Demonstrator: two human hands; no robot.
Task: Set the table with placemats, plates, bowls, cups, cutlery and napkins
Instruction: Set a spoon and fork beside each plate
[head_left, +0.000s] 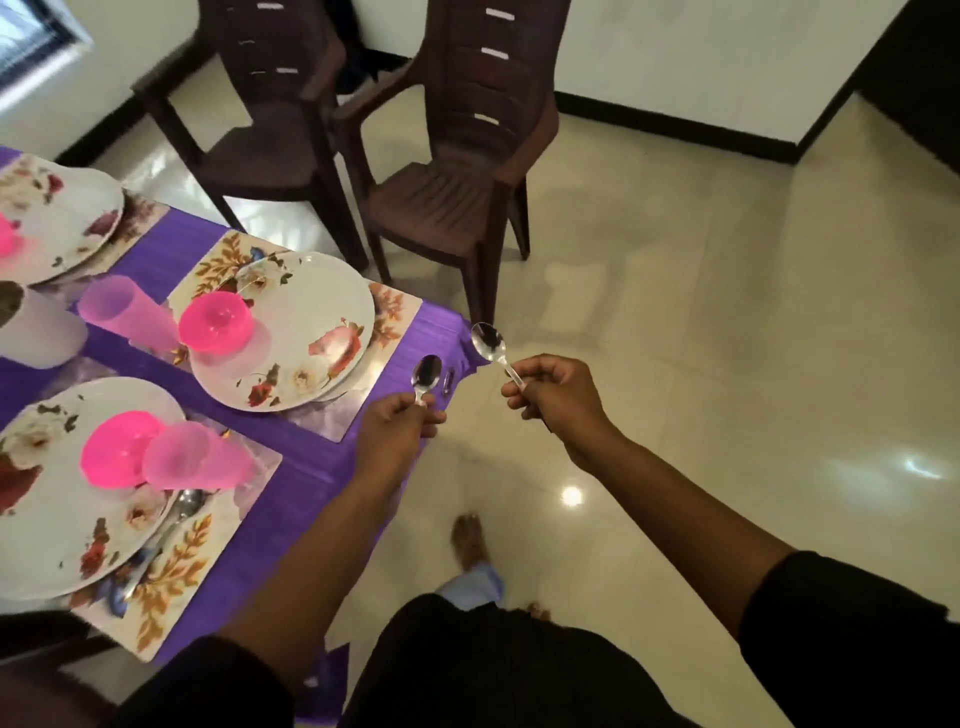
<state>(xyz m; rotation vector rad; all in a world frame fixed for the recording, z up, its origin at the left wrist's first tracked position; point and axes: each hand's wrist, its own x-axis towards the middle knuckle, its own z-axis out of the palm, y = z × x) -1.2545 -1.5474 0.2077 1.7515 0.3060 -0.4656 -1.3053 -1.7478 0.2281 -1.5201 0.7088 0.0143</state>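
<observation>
A: Left hand (400, 423)?
B: Pinching a spoon (426, 375) by the handle, bowl up, just over the table (291, 483) edge near the far plate (306, 332).
A: Right hand (553, 397)?
B: Gripping a second spoon (489, 343), held off the table, above the floor (727, 312).
A: Rest?
B: Pink bowl (215, 322) on far plate, pink cup (124, 312) beside. Near plate (57, 519) with another spoon (176, 519) alongside, on a placemat (176, 582).

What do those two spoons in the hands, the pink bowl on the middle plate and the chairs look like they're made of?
The spoon in the left hand and the spoon in the right hand look like polished metal, probably steel: their bowls reflect like mirrors. The pink bowl looks like translucent plastic, since light glows through it. The nearer brown chair seems moulded plastic, with a ribbed seat and slotted back.
</observation>
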